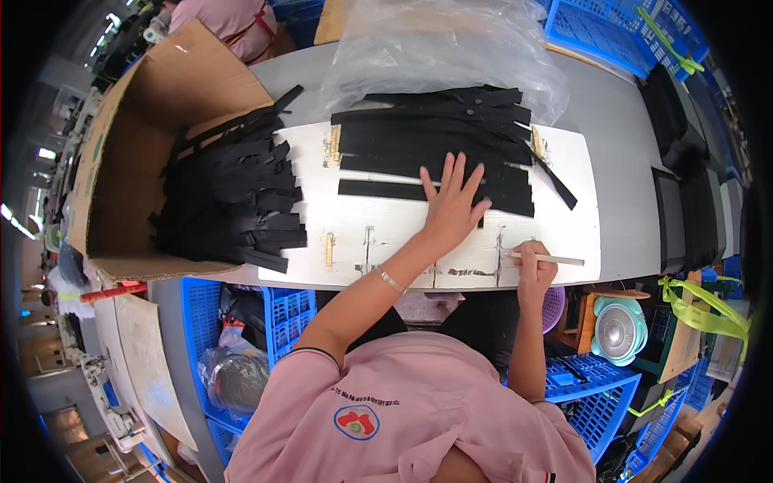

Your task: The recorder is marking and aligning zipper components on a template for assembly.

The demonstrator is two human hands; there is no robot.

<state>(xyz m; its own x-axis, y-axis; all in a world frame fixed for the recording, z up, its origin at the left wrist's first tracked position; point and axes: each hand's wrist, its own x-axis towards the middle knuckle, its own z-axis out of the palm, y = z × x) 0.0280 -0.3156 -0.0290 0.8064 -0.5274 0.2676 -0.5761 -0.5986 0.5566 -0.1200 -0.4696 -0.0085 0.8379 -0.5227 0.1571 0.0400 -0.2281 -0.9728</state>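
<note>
My left hand (455,201) lies with its fingers spread over black fabric strips (394,143), which are laid side by side on a white board (386,221). One strip (382,189) lies slightly apart at the near side of the row. Another strip (555,179) slants off the row's right end. Near the board's front edge, my right hand (531,264) is closed round a slim pale pencil-like stick (565,260). Dark lines and yellowish tape patches mark the board.
An open cardboard box (129,177) on its side spills a heap of black strips (233,197) at left. Clear plastic sheeting (451,48) lies behind the row. Black cases (680,121) stand at right; blue crates (584,394) and a teal fan (618,332) are below. A person (229,24) sits beyond.
</note>
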